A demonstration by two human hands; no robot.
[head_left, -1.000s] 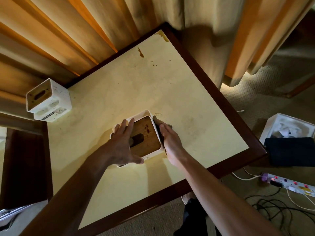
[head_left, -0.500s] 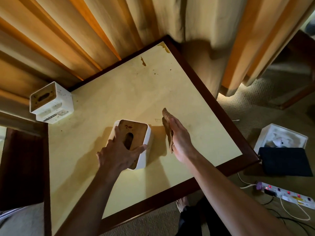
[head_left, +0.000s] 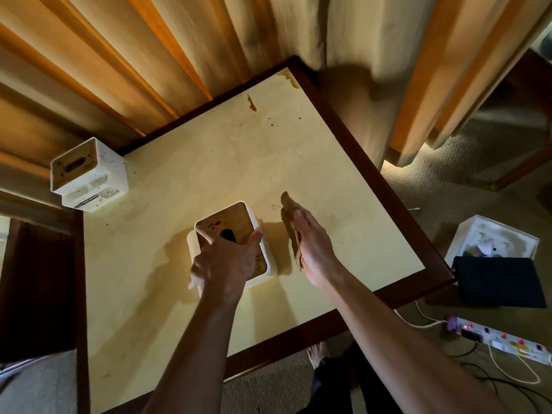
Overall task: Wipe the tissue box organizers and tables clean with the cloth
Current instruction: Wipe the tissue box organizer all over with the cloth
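— Looking down at the tabletop (head_left: 313,162): where is the tissue box organizer (head_left: 231,234) I'm working on?

— Near the front edge of the tabletop, standing on it, brown lid with a dark slot facing up. My left hand (head_left: 227,261) lies over that lid, fingers (head_left: 206,237) spread and curled round its edges, gripping the box.

— And the cloth (head_left: 294,240)?

— Just right of that organizer, apart from it. My right hand (head_left: 310,243) stands on edge with the fingers straight and together, the brown cloth pressed against the palm; I cannot tell how it is pinched.

— Anything else on the tabletop?

— A second organizer (head_left: 89,174) sits at its far left corner, against the curtains (head_left: 149,55). Brown stains (head_left: 252,103) mark the far part of the tabletop. Right of the tabletop, on the carpet, lies a power strip (head_left: 501,339).
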